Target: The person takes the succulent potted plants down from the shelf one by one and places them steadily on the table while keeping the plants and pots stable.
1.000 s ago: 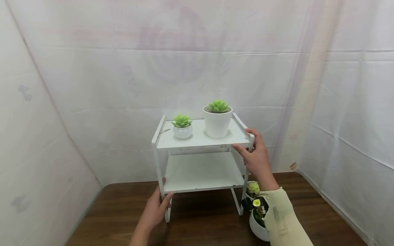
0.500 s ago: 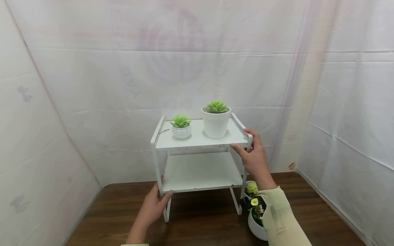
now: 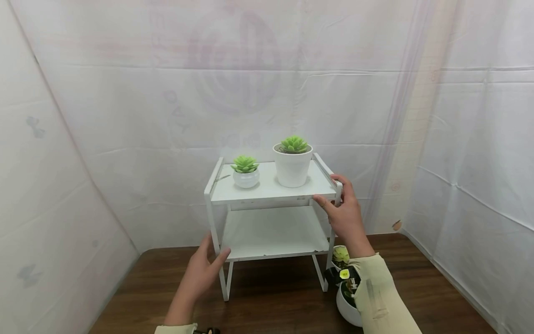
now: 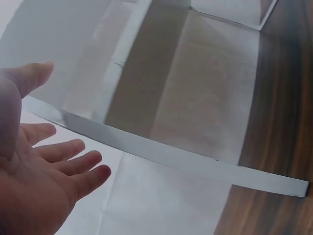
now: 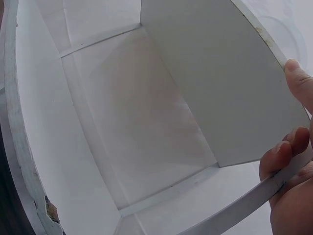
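Note:
A white two-tier shelf stand (image 3: 267, 232) stands on the dark wooden table. On its top tier sit a small round white pot with a green succulent (image 3: 246, 172) and, to the right, a taller white pot with a green succulent (image 3: 293, 162). My right hand (image 3: 346, 215) grips the upper right front corner, thumb on the top tier's front edge and fingers curled round the frame. My left hand (image 3: 201, 266) is beside the left front leg with fingers spread; in the left wrist view its straight fingers (image 4: 73, 164) are apart from the leg (image 4: 186, 156).
Right of the stand, partly behind the right sleeve (image 3: 384, 292), are a white pot (image 3: 348, 308) and a smaller potted yellow-green succulent (image 3: 340, 256). White sheeting (image 3: 167, 116) hangs behind and at both sides. The wooden table (image 3: 142, 287) extends left of the stand.
My left hand has let go of the left front leg and its fingers have opened, moving slightly left and up. My right hand keeps its grip; the stand shifted slightly left early on.

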`<state>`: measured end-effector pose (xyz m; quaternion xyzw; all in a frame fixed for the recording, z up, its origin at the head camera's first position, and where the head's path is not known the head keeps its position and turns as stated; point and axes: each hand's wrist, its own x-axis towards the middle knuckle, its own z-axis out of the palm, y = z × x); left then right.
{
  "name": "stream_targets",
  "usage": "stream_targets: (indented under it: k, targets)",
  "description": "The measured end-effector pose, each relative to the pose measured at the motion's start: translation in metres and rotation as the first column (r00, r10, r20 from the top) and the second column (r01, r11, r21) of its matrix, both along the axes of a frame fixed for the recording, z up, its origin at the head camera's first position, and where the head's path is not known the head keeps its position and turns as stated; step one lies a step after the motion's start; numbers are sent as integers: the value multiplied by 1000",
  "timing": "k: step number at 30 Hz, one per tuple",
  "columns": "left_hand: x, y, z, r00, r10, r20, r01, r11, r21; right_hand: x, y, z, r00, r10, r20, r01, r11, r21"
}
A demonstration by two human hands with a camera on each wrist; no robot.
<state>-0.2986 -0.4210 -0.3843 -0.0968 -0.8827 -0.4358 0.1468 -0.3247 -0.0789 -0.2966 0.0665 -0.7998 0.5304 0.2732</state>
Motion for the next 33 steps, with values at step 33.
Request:
stream_targets:
  k: [33]
  targets:
    - [15, -11, 67, 998, 27, 51, -29, 999, 37, -1, -1, -5, 1000, -4, -14, 4, 1000, -4]
